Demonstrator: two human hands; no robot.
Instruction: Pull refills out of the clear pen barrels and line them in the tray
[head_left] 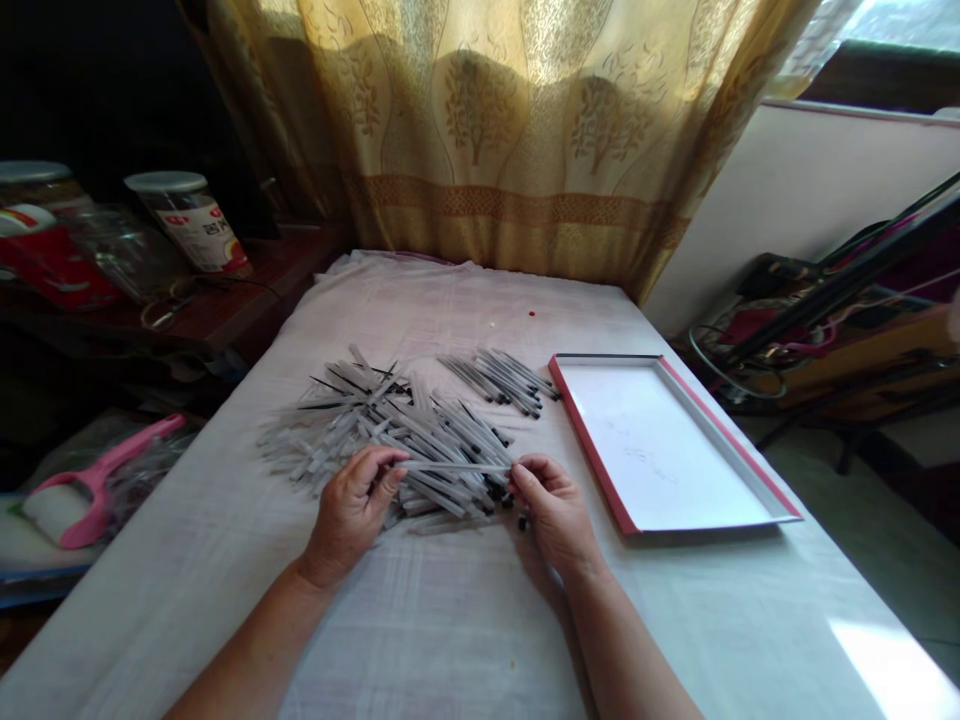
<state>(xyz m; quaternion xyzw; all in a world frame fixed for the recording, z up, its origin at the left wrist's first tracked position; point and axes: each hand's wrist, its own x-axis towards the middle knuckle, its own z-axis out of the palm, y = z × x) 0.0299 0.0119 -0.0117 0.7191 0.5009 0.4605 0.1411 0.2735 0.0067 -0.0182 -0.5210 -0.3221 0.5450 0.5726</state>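
the left hand (352, 505) pinches the clear end and the right hand (551, 505) the black tip of one slim pen (457, 466) held just over the loose pen pile (397, 430) on the surface (450, 620), apparently mid-assembly, wanting a straight, steady push.

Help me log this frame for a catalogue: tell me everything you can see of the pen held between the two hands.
The pen is a slim, straight stick with a pale, clear-looking plastic barrel. It is held almost level, crosswise, just above the pile of pens on the white cloth. The left hand pinches its left end and the right hand its right end, so both ends are hidden.
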